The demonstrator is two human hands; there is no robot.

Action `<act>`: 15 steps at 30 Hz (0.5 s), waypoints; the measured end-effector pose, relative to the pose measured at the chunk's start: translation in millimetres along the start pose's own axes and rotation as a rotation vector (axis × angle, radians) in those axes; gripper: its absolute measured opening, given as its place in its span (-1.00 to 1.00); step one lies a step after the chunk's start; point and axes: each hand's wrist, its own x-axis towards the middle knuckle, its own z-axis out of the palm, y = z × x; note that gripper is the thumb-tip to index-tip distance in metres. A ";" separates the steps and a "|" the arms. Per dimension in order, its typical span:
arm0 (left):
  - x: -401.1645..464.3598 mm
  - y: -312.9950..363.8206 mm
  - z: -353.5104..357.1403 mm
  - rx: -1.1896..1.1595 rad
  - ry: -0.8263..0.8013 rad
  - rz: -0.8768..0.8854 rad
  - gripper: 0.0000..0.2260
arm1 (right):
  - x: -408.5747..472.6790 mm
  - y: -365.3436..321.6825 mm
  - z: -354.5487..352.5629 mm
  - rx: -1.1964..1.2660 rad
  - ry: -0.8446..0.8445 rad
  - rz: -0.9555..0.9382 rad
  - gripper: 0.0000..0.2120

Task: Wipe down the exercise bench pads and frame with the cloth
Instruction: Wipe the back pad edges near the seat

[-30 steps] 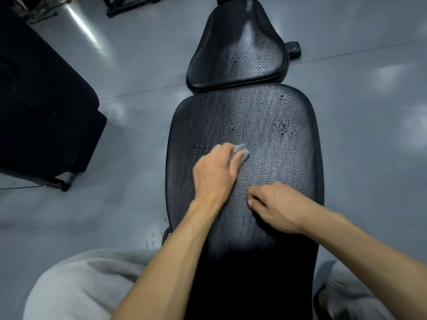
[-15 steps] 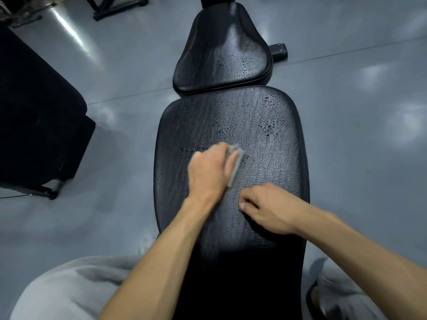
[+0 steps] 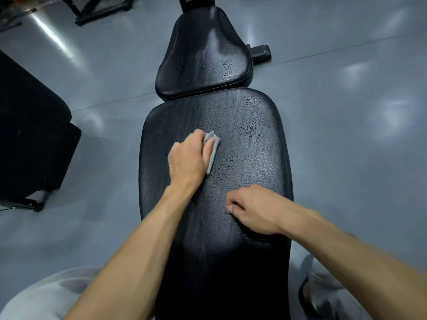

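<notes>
Two bare hands are on the long back pad [image 3: 249, 172] of the black exercise bench, and the change over the last second is small but telling: the left hand [image 3: 188, 161] has slid a little farther up the pad with the grey cloth [image 3: 213, 150], from the middle of the pad toward the beaded patch at the far end, while the right hand [image 3: 253, 210] has stayed planted near the right side, fingers curled loosely with nothing in them, bracing on the vinyl. The left hand is closed flat over the folded cloth, pressing it against the pad with only its far and right edges peeking out past the fingers. Water droplets still speckle the pad just right of the cloth and across its far right corner, and more bead on the seat pad [image 3: 205, 61] beyond. The near part of the pad looks dull and free of drops, so I judge the wipe is working outward from the near end, with most of the far half, the seat pad and the frame not yet reached. The grey floor [image 3: 346, 135] surrounds the bench, with a dark piece of equipment [image 3: 30, 139] on the left.
</notes>
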 end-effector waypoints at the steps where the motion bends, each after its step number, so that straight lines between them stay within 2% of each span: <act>1: 1.2 0.5 -0.2 -0.008 0.025 -0.029 -0.70 | -0.1 0.3 -0.3 0.004 -0.001 0.003 -0.87; 3: -4.2 16.2 2.6 -0.051 0.016 0.055 -0.72 | -0.4 -1.1 -1.4 0.010 -0.009 0.011 -0.87; 5: -16.4 39.1 11.1 -0.071 -0.051 0.274 -0.77 | -0.6 -3.1 -3.4 0.007 -0.024 0.032 -0.85; 8: -14.4 49.5 19.8 -0.036 -0.119 0.566 -0.74 | -0.2 -3.1 -5.7 0.001 -0.062 0.070 -0.80; 10: 5.7 41.2 21.7 -0.005 -0.098 0.560 -0.73 | -0.8 0.7 -9.4 -0.009 -0.069 0.117 -0.74; 13: 32.5 29.1 18.8 -0.003 -0.008 0.343 -0.76 | -3.4 9.2 -20.3 -0.050 -0.060 0.223 -0.80; 15: 30.9 37.2 22.2 -0.039 0.009 0.320 -0.76 | -6.6 14.1 -30.6 -0.084 -0.039 0.290 -0.75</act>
